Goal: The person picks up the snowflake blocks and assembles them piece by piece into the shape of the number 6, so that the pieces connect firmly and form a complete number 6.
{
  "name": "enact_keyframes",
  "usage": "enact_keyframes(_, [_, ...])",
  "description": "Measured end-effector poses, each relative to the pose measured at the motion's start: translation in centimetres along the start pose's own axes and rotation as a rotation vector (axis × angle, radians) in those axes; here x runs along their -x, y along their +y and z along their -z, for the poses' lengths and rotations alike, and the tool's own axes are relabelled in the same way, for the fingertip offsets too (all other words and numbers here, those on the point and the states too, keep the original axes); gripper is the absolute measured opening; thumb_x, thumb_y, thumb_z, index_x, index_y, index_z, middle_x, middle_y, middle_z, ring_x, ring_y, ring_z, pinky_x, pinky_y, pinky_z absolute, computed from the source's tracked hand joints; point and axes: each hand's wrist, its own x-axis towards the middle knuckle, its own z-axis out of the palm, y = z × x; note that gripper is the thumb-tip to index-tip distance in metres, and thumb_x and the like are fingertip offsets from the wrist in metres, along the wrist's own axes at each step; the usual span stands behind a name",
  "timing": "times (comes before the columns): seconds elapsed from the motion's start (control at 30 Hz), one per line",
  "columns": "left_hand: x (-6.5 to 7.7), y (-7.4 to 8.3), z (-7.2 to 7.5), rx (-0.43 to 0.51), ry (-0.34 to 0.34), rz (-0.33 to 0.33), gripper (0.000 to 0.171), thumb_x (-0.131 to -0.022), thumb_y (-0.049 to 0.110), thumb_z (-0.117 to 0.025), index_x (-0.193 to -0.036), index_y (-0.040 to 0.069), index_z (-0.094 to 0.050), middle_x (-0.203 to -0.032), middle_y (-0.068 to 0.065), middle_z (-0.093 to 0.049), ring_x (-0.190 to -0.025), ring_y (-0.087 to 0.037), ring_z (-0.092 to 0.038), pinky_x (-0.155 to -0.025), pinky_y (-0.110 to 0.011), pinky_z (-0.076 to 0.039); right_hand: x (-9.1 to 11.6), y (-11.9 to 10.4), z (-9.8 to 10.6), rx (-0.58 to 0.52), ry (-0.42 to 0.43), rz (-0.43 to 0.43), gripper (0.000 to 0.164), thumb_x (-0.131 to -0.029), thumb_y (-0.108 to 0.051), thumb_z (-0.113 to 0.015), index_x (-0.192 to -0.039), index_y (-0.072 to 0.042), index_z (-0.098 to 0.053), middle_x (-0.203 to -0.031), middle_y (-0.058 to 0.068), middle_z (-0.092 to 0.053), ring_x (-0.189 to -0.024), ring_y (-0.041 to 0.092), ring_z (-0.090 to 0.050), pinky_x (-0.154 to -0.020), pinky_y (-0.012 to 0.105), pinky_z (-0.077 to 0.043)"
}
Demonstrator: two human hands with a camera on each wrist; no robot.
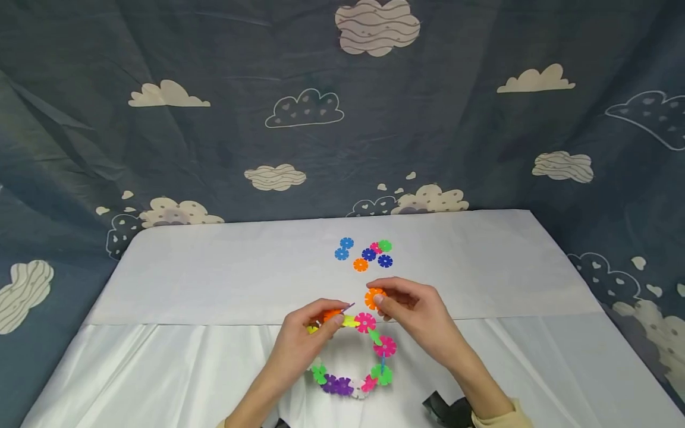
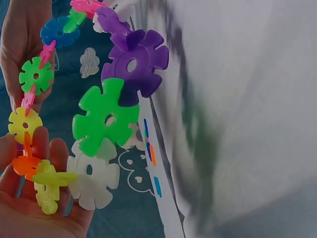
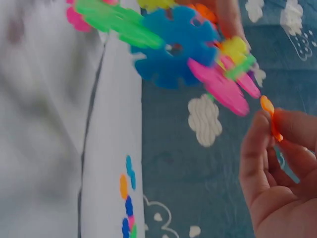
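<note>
Looping below the left hand (image 1: pixel 305 331), the ring-shaped chain (image 1: pixel 385 346) of bright, notched plastic discs hangs from its closed pinch, where a purple piece (image 1: pixel 348 307) juts edge-on. Nearby, the right hand (image 1: pixel 423 310) pinches an orange disc (image 1: pixel 370 299); from afar I judge that rim grip keeps slots free. Loose discs (image 1: pixel 368 254) lie beyond on white cloth (image 1: pixel 214 273), before cloud-printed fabric (image 1: pixel 428 125).

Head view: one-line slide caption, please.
The left hand grips a curved chain of interlocked flower-shaped discs; the right hand pinches an orange disc.
</note>
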Motion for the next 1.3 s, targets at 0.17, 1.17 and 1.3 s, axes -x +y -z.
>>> enact_keyframes(0.17, [0.1, 0.4, 0.2, 0.007, -0.008, -0.025, 0.022, -0.096, 0.035, -0.065, -0.116, 0.03, -0.069, -0.1, 0.011, -0.068, -0.092, -0.027, -0.065, -0.076, -0.03, -0.054, 0.0, -0.1, -1.3, -0.027, 0.035, -0.016, 0.025, -0.093, -0.018, -0.07, -0.118, -0.012, -0.067, -0.094, 0.008, -0.066, -0.077, 0.029, -0.066, -0.072, 0.033, -0.057])
enact_keyframes(1.17, [0.3, 0.1, -0.2, -0.13, 0.026, -0.13, 0.017, -0.093, 0.036, -0.066, -0.109, 0.031, -0.069, -0.098, 0.018, -0.067, -0.086, -0.014, -0.057, -0.075, -0.03, -0.05, 0.1, 0.1, -3.7, 0.164, 0.163, 0.013, 0.022, -0.088, -0.014, -0.075, -0.107, -0.023, -0.074, -0.095, -0.013, -0.071, -0.086, 0.004, -0.066, -0.079, 0.026, -0.055])
enact_keyframes(1.3, [0.2, 0.0, -0.2, -0.143, 0.024, -0.104, 0.019, -0.095, 0.038, -0.064, -0.114, 0.033, -0.066, -0.106, 0.02, -0.065, -0.093, -0.012, -0.057, -0.083, -0.036, -0.047, -0.1, 0.5, -3.4, 0.1, 0.126, 0.005, 0.026, -0.092, -0.02, -0.07, -0.118, -0.022, -0.07, -0.091, -0.006, -0.07, -0.08, 0.012, -0.065, -0.074, 0.027, -0.056])
